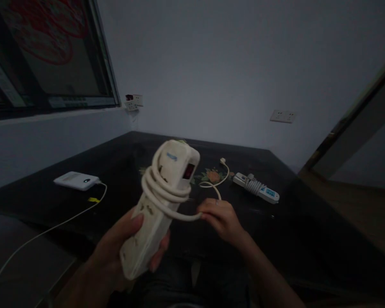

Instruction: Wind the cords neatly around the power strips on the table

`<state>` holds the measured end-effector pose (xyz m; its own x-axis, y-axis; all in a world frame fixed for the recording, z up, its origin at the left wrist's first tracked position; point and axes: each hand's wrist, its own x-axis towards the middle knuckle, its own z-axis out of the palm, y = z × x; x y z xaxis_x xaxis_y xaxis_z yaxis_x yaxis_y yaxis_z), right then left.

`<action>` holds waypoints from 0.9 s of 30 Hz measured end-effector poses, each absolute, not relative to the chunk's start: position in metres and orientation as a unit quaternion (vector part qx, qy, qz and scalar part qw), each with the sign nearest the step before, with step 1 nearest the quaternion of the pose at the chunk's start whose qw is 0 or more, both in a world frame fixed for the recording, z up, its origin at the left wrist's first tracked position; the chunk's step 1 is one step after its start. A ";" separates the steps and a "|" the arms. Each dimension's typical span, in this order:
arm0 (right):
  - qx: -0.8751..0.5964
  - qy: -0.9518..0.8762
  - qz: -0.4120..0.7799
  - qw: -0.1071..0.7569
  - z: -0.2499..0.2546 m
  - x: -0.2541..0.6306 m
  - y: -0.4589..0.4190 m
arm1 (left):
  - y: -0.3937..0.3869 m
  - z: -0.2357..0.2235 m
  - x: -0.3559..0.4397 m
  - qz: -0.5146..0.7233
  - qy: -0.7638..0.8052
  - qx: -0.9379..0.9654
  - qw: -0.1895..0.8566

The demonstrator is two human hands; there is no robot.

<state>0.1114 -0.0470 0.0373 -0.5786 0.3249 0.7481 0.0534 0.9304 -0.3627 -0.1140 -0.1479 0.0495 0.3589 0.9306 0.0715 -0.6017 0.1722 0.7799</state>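
I judge step in hand as working cord [183, 217] round white power strip [147, 233]; winding or unwinding, I cannot tell. Next move calls for steady left hand [115, 239], light pull from right hand [223, 220]. Left to right: left hand clamped on strip's lower end; strip tilted up above tabletop [269, 239], loops round upper half; cord runs across to right hand, pinched there; plug [223, 161] lies beyond.

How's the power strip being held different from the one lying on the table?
The held strip is tilted in the left hand; the table strip lies on the table.
The held strip's cord wraps in loose loops and runs to the right hand; the table strip's cord is wound in close turns.
Both are long and whitish, with cords wrapped around them.
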 end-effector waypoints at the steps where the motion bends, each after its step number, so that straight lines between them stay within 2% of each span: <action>1: -0.128 -0.870 0.143 0.453 0.029 0.120 -0.048 | -0.142 0.050 -0.104 0.513 0.209 0.376 0.743; 9: -0.191 -0.857 0.067 0.474 0.003 0.150 -0.051 | -0.137 0.030 -0.074 0.485 0.191 0.370 0.769; 20: -0.275 -0.825 -0.034 0.492 0.007 0.165 -0.055 | -0.133 0.033 -0.092 0.574 0.314 0.319 0.685; 27: -0.250 -0.834 -0.006 0.491 0.010 0.160 -0.056 | -0.136 0.029 -0.092 0.575 0.270 0.322 0.702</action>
<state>0.1603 -0.0564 0.0099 -0.3926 0.4121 0.8222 0.4231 0.8747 -0.2364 -0.0921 -0.1355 0.0286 0.1922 0.9813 -0.0093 -0.6338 0.1313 0.7623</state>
